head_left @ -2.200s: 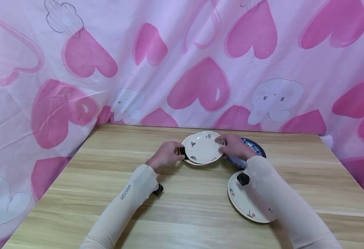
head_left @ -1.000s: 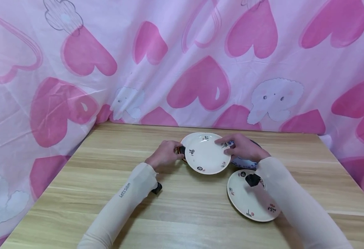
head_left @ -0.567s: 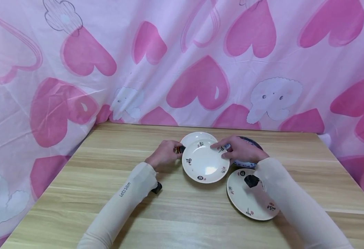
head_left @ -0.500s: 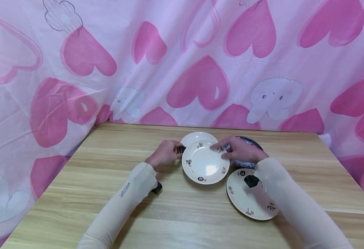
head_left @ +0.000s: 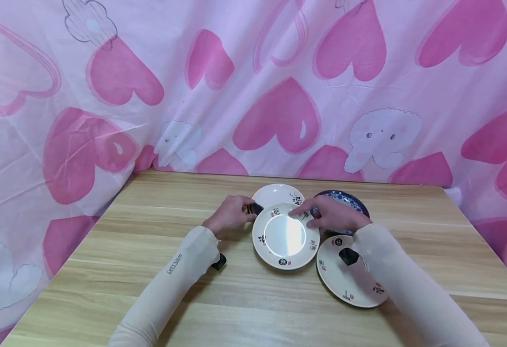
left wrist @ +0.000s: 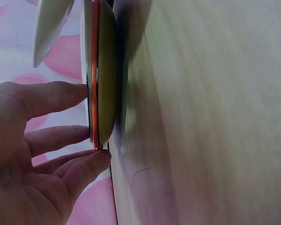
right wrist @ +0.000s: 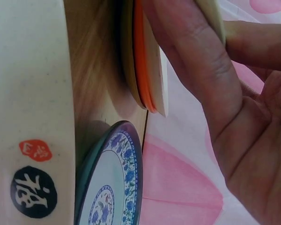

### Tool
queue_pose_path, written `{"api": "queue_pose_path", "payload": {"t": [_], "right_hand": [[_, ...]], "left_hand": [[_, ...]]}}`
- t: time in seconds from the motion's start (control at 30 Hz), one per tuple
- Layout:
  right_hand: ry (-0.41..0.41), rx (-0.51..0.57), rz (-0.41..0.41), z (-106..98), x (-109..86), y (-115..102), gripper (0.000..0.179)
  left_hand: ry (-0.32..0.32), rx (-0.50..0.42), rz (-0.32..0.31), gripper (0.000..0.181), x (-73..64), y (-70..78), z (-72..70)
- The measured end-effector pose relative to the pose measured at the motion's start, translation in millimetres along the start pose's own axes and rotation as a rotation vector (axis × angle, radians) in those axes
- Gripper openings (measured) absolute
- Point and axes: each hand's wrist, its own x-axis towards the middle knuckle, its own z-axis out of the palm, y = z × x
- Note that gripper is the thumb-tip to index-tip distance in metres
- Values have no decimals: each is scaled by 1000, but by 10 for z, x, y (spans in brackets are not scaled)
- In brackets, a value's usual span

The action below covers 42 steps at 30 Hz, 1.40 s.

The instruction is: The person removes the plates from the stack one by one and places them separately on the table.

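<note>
In the head view, my right hand (head_left: pixel 333 215) pinches the right rim of a white plate (head_left: pixel 279 236) with small dark and red prints. The plate is off the table and overlaps the near side of a stack of plates (head_left: pixel 273 193). My left hand (head_left: pixel 229 215) holds the left rim of that stack. Seen from the left wrist, its fingers and thumb are on the stack's edge, where an orange rim (left wrist: pixel 95 61) and a yellowish underside (left wrist: pixel 107 70) show. Above the stack, the held plate (left wrist: pixel 51 28) hangs apart.
A blue-and-white patterned dish (head_left: pixel 351 201) stands behind my right hand. Nearer me, another white printed plate (head_left: pixel 344 282) lies on the wooden table (head_left: pixel 253 303), partly under my right forearm. A pink heart-print cloth (head_left: pixel 275 115) hangs along the table's back edge.
My right hand has lifted the printed plate off the stack and drawn it toward me, uncovering more of the white plate beneath. My left hand stays at the stack's rim.
</note>
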Motion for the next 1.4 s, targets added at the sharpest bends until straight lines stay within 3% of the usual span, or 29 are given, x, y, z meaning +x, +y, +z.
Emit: {"api": "queue_pose_path", "payload": {"t": [0.4,0.63,0.97,1.4], "right_hand": [[-79,108,11,79,-4,-23,48],[-94,31,-11,107,33,-55,49],[-143,70,2,141,39,-80,49],[-141,-100,-76,202,60,-182,46]], "left_hand": [[15,-1,-17,43,-21,-2,18],[18,-2,-19,42,-17,-16,27],[14,-11,-12,40,-9,-39,31],[1,-15,1,37,-18,-12,-6]]}}
